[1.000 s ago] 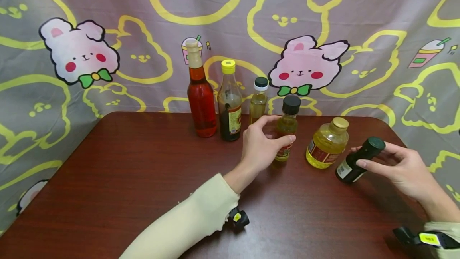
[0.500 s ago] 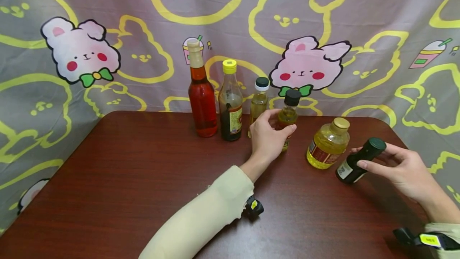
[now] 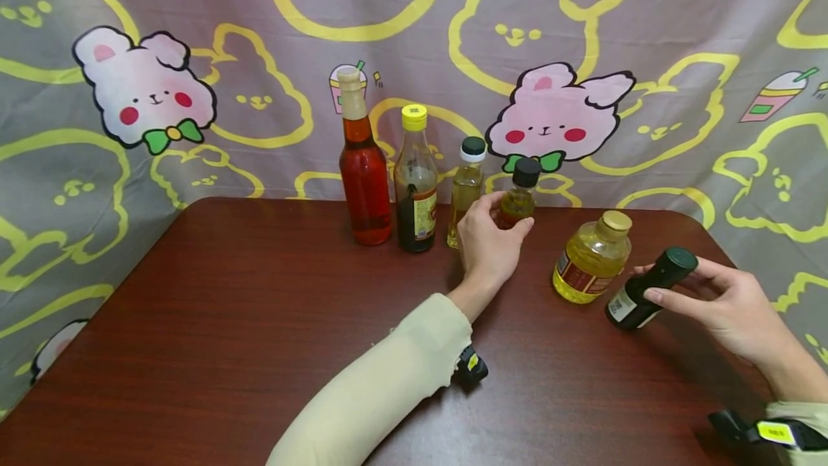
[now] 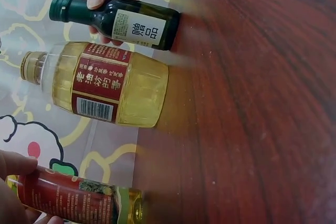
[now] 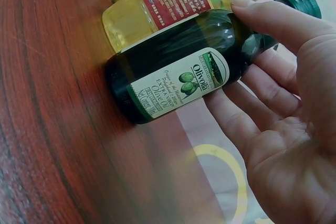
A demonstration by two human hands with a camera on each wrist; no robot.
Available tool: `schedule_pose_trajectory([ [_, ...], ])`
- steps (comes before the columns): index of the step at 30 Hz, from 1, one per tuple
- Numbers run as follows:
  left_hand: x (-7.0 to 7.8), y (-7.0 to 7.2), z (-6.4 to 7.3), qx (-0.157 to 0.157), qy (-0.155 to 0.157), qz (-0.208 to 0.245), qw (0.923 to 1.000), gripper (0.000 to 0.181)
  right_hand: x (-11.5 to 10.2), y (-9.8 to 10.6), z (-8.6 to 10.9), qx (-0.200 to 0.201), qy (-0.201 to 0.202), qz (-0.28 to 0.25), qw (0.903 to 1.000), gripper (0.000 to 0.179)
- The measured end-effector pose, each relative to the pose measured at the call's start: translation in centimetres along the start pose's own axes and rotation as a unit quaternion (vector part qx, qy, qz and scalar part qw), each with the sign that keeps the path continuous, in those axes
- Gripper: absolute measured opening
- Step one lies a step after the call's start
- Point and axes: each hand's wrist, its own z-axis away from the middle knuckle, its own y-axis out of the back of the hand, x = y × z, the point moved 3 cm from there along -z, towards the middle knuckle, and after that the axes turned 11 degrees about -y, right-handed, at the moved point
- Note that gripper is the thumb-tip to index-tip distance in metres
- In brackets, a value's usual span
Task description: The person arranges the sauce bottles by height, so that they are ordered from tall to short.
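Note:
In the head view my left hand (image 3: 488, 247) grips a small black-capped oil bottle (image 3: 520, 203), upright near the table's back edge. Its red label (image 4: 68, 195) shows in the left wrist view; fingers hide part of the bottle. At the right, my right hand (image 3: 731, 300) holds a dark green olive oil bottle (image 3: 640, 297) between thumb and fingers. The right wrist view shows that bottle's olive label (image 5: 178, 85), and its base is at the tabletop. Between the hands stands a squat, gold-capped bottle of yellow oil (image 3: 589, 265), close beside the olive oil bottle.
Left of my left hand stand a tall bottle of red liquid (image 3: 365, 193), a yellow-capped bottle of dark sauce (image 3: 416, 211) and a slim bottle of pale yellow liquid (image 3: 464, 196). The brown table (image 3: 259, 336) ends at a patterned cloth backdrop (image 3: 259, 56).
My left hand has moved the black-capped bottle back and slightly right, toward the cloth, near the slim bottle. The right hand and olive oil bottle have stayed in place.

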Motion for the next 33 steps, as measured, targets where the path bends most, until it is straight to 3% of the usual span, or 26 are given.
schedule_pose_trajectory([
  [9, -0.06, -0.45, -0.04, 0.018, 0.008, -0.002, 0.9998, 0.047, -0.02, 0.03, -0.01, -0.001, 0.008, -0.005, 1.0, 0.037],
  [22, 0.38, -0.96, 0.04, 0.024, 0.006, -0.035, 0.9991, 0.051, 0.25, 0.16, 0.05, -0.033, 0.023, -0.087, 0.9954, 0.037],
  [33, 0.19, -0.82, 0.09, 0.02, -0.007, -0.039, 0.999, 0.053, 0.07, 0.13, -0.13, -0.015, 0.018, -0.052, 0.9983, 0.038],
])
